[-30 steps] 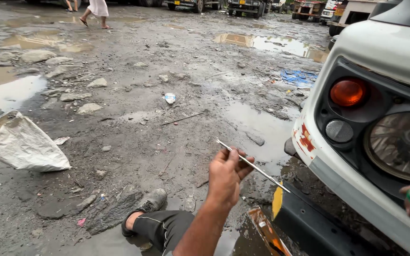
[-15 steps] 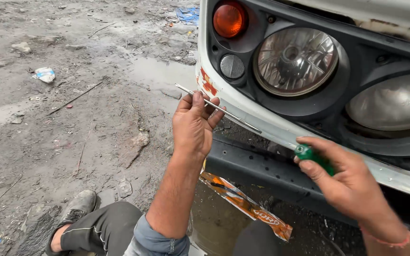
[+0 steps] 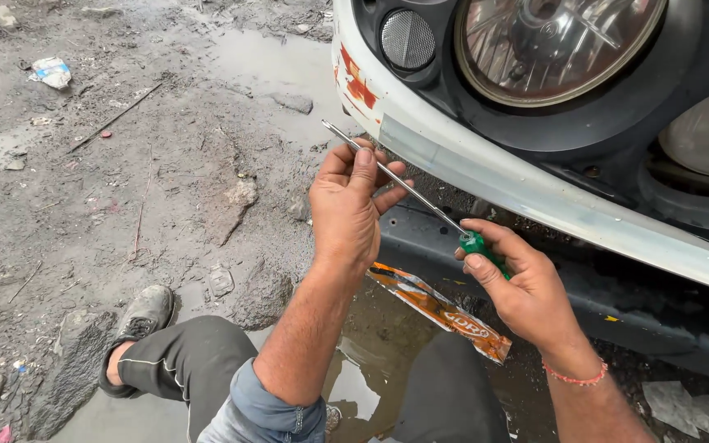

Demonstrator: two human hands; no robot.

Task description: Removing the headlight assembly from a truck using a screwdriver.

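My left hand (image 3: 346, 209) pinches the long thin metal shaft (image 3: 416, 190) of a screwdriver near its free end. My right hand (image 3: 523, 283) is closed around the screwdriver's green handle (image 3: 478, 244). The tool lies slanted between both hands, just below the white front bumper (image 3: 494, 172) of a vehicle. Above the bumper sit a round headlight (image 3: 555, 45) and a small round reflector lamp (image 3: 408, 39). I am seated on wet ground with my left leg and shoe (image 3: 143, 316) stretched out.
An orange wrapper (image 3: 441, 310) lies on the black lower bumper bar (image 3: 617, 295) beneath my hands. A puddle (image 3: 354, 385) sits under my legs. Muddy ground at left holds stones (image 3: 71, 369), a stick (image 3: 116, 117) and a crumpled white scrap (image 3: 49, 71).
My view moved closer to the headlight. My right hand came up and joined the green handle to the metal shaft that my left hand was holding alone.
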